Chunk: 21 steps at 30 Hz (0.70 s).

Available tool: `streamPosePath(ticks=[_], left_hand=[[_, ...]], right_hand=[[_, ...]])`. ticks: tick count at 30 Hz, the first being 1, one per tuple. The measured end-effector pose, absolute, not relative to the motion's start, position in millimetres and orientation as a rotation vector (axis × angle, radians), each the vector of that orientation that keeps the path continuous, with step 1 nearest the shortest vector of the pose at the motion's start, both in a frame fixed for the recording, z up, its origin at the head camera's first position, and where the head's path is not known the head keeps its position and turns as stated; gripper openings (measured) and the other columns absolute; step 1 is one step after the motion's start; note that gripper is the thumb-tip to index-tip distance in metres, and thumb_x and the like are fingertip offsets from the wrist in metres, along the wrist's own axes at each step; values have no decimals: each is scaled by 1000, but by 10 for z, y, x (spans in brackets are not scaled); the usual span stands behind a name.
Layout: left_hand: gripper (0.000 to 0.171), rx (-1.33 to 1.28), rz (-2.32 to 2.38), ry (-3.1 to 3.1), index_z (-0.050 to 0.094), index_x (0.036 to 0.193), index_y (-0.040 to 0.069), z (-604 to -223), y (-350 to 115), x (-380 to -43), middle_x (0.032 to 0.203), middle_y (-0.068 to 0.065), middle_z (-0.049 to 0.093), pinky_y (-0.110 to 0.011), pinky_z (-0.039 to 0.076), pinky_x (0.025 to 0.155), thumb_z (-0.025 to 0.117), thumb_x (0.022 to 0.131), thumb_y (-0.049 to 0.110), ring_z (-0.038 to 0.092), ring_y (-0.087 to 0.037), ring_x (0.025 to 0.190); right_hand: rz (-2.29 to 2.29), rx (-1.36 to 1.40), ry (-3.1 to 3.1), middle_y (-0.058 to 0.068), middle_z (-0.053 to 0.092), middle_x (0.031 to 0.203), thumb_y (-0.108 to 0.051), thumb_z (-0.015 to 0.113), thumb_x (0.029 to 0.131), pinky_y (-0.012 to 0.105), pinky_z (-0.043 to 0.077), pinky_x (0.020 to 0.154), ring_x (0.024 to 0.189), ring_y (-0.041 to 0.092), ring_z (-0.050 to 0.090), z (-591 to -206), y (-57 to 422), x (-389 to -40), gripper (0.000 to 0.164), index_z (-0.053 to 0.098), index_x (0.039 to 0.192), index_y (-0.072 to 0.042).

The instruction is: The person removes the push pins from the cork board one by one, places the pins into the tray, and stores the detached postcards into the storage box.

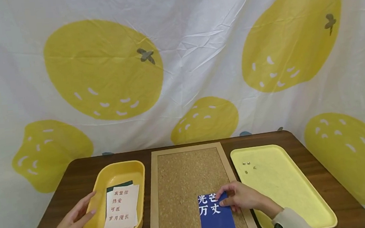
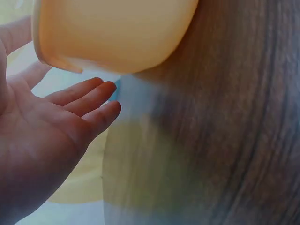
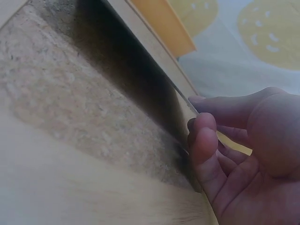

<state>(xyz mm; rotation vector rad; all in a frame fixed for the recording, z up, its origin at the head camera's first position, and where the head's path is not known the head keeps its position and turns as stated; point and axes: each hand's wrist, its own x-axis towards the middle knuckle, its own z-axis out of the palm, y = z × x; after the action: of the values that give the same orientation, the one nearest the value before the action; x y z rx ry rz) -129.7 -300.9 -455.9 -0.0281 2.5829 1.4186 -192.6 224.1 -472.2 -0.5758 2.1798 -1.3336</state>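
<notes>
Fingers of your right hand (image 1: pixel 240 197) pinch the blue card (image 1: pixel 216 217) on the cork board (image 1: pixel 182 180), unpinned; it may slide. Left hand (image 1: pixel 75 218) rests open beside the yellow bin (image 1: pixel 115 173).

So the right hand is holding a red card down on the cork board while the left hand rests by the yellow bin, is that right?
Not quite: the card is blue with white characters, not red, as the head view shows. The right hand does hold it on the cork board, and the left hand rests by the yellow bin.
</notes>
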Motion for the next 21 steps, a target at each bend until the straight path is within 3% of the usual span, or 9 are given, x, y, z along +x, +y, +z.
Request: streamPosePath(ticks=[4,6,10,14,17,21], left_hand=[[66,-43,1473,2518,22,149,20,-4614,-3038,-1307,150,-22,24,-43,39,101,53,94,38,26,-36,135],[66,-47,1504,2473,21,149,21,-4643,-3052,-1310,151,-21,21,-33,45,94,53,94,37,27,-35,134],[68,-45,1567,2386,17,150,22,-4691,-3090,-1301,154,-18,13,-17,42,86,54,94,35,21,-32,136],[69,-23,1612,2320,12,150,25,-4729,-3119,-1288,154,-17,9,-16,42,86,52,95,31,36,-4,125],[69,-8,1627,2301,10,150,26,-4763,-3131,-1285,155,-15,5,-13,41,85,52,95,30,36,14,111],[70,6,1643,2303,10,150,27,-4796,-3112,-1290,156,-11,-1,-8,37,84,52,95,31,24,-7,132]], right_hand=[[-1333,-555,2176,2,62,72,-18,68,84,21,43,41,50,10,51,-4712,2231,-1945,17,68,100,-13],[-1338,-545,2166,2,61,70,-19,68,84,22,42,41,49,11,51,-4703,2225,-1959,17,68,100,-14],[-1365,-523,2129,2,61,69,-22,68,85,23,41,41,50,11,49,-4664,2188,-1989,19,68,101,-13],[-1398,-524,2105,5,63,74,-23,67,85,24,39,43,52,11,49,-4583,2119,-2029,20,68,103,-12],[-1431,-534,2101,6,65,80,-21,67,85,24,39,44,52,11,50,-4527,2047,-2073,21,68,103,-11],[-1479,-538,2104,8,67,87,-20,67,86,24,41,45,52,12,51,-4468,1950,-2133,21,68,104,-11]])
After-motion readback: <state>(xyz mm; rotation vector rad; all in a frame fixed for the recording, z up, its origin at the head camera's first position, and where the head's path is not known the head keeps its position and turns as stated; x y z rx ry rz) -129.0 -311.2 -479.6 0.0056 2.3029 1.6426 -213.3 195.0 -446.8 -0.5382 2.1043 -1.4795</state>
